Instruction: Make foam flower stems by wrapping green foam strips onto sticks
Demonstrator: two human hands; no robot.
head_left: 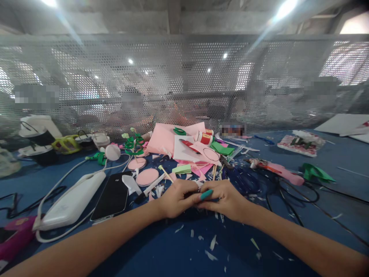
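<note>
My left hand [180,198] and my right hand [226,201] meet at the near middle of the table, fingers bent and pinched together. Between their fingertips shows a small teal strip [206,194], its material unclear. The left thumb presses against one end and the right fingers close round the other. Part of what they hold is hidden by the fingers. Just beyond my left hand, a thin stick with a pale green tip [165,172] points away. Pink paper discs [147,176] and a folded light green paper [181,169] lie nearby.
Pink paper sheets [160,140], a red-and-white roll [204,137] and a red cutter [188,145] lie beyond. A pink glue gun [284,173] with a cable is right; a phone [111,196] and white power bank [73,200] are left. Perforated metal panel [184,84] stands behind.
</note>
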